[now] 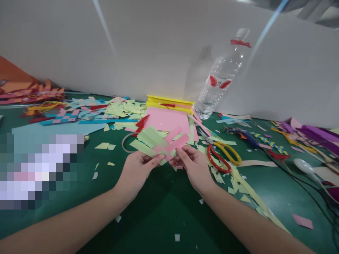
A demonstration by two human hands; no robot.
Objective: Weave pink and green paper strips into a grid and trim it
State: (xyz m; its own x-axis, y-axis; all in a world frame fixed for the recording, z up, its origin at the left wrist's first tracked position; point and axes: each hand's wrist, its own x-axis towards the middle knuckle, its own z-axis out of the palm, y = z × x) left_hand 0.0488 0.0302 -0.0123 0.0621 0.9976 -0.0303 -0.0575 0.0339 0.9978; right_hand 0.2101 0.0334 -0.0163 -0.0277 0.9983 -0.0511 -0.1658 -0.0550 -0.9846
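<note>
Between my two hands, just above the green table, is a woven piece of pink and light green paper strips (161,145). My left hand (143,163) pinches its lower left side, thumb on top. With thumb and fingers, my right hand (192,163) grips the right side near the pink strip ends. The green strips fan out to the upper left, the pink ones to the upper right. Behind it lies a pink paper sheet (169,120). Scissors (221,151) with one red and one yellow handle loop rest to the right of my right hand.
A clear plastic bottle (224,76) leans against the grey wall behind a yellow folded piece (169,103). Green paper scraps (123,108) pile at the back left. A roll of tape (126,143) sits by my left hand. A cable (288,169) and a white spoon-shaped object (304,165) lie right.
</note>
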